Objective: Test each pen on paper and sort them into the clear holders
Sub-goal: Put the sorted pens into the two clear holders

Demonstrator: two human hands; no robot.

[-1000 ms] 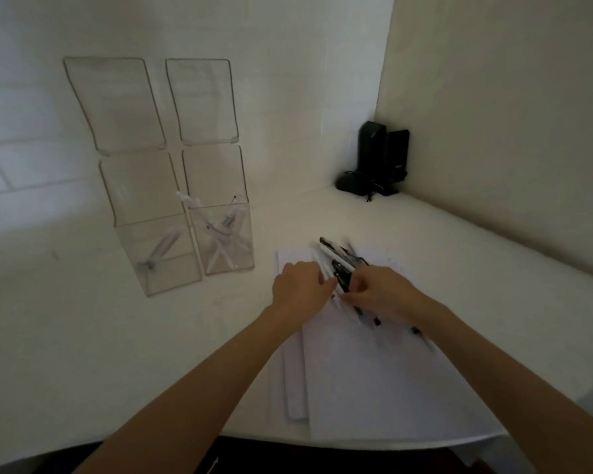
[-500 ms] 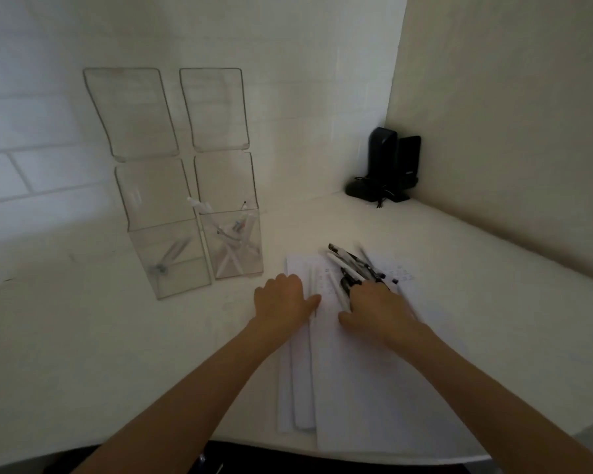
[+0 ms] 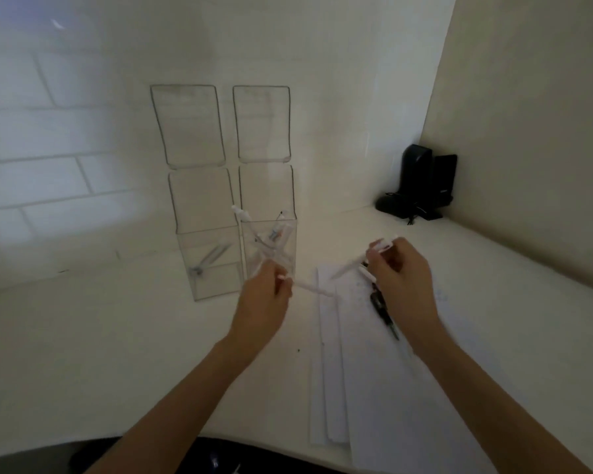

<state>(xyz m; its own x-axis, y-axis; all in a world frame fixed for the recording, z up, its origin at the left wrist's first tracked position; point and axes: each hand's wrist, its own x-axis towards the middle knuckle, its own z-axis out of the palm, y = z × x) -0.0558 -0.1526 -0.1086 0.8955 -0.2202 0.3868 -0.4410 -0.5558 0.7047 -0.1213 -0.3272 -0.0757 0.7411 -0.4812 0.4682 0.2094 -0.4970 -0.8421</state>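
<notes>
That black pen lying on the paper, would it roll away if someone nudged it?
Probably: the black pen looks slim and round, lying on flat paper. It seems rigid and light, so a small push should move it. Whether a clip would stop it is too blurred to tell.

The left pen [image 3: 310, 288], pinched in my left hand [image 3: 264, 302], looks like smooth white plastic, and so does the right pen [image 3: 353, 265] that my right hand [image 3: 403, 282] grips. Just under that right grip lies a black pen [image 3: 384, 314], dark plastic with a slight shine, on matt white paper [image 3: 374, 388]. Just beyond my left grip stand the clear holders [image 3: 220, 285], glossy see-through plastic. The desk [image 3: 117, 336] beneath both grips is smooth, matt white. Well beyond my right grip, the black device [image 3: 420, 179] looks like dull plastic.
</notes>
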